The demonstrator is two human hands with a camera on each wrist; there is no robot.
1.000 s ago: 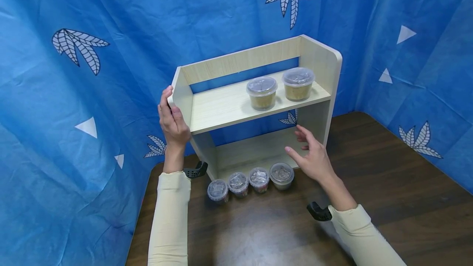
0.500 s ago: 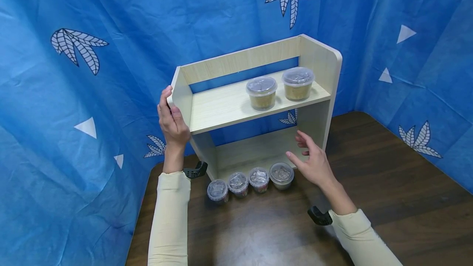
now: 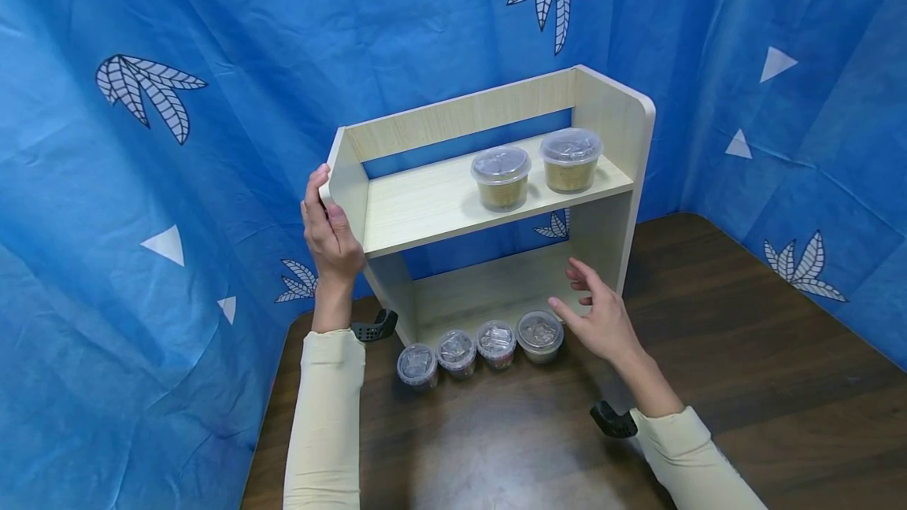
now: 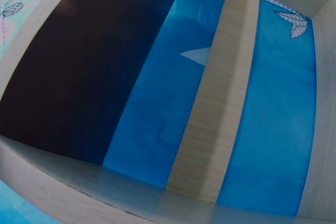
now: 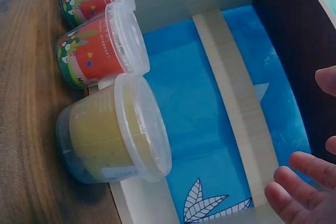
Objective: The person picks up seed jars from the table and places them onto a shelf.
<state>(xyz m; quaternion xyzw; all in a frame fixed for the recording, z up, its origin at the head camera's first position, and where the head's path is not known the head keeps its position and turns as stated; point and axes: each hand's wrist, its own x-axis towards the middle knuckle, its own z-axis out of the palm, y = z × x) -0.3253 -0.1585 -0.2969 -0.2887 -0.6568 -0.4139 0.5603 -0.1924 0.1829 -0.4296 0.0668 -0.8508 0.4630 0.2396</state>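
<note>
The left hand (image 3: 331, 233) itself was out of sight in the left wrist view, which showed only shelf (image 3: 489, 195) boards, blue cloth (image 3: 142, 179) and dark table (image 3: 708, 352). In the head view its fingers were hidden behind the shelf's left side panel, with the thumb on the panel's front edge, so it gripped that panel. The right wrist view cut the right hand (image 3: 598, 313) down to a few fingertips (image 5: 299, 190) at the lower right corner; they were spread, loose and held nothing. Compared with half a second earlier, the right hand had dropped slightly and drawn a little nearer to the yellow tub (image 3: 540, 334), which stood at the right end of a row of four tubs along the front edge of the shelf's bottom board; hand and tub were just beside each other, not touching as far as could be seen. The left hand and the shelf had not moved. The tub stood upright, lid facing up. The shelf's long axis ran left to right near the table's back left corner. Two tubs (image 3: 501, 177) stood on the upper board, toward its right end.
</note>
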